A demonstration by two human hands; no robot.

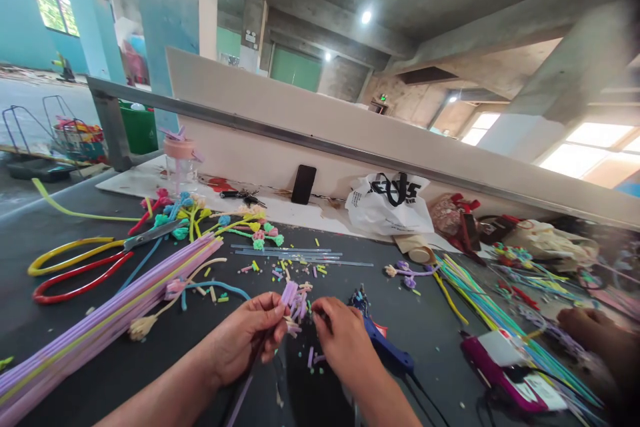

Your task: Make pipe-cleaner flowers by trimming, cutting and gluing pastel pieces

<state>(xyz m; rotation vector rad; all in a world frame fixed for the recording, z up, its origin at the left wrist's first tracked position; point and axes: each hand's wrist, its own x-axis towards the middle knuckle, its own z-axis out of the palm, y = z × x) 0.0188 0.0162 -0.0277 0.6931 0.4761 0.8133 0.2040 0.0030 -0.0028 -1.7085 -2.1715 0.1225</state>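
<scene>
Two hands meet over the dark tabletop [150, 360]: the left hand [245, 340] is pinched shut on a lilac fuzzy pipe-cleaner stem [289, 293], and the right hand [340, 337] has its fingertips closed on the small pastel tufts at the stem's tip [299, 310]. It looks like mid-assembly; the next move calls for a steady pinch. A blue glue gun [387, 350] lies just beside the right hand, and cut scraps lie scattered beyond.

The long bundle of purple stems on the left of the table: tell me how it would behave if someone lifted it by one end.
The bundle of purple stems looks thin and very long, so it would probably sag and droop. The strands lie loose with no tie visible, so they would likely splay apart. It is probably light: similar stems nearby, such as the yellow stem, curve easily.
</scene>
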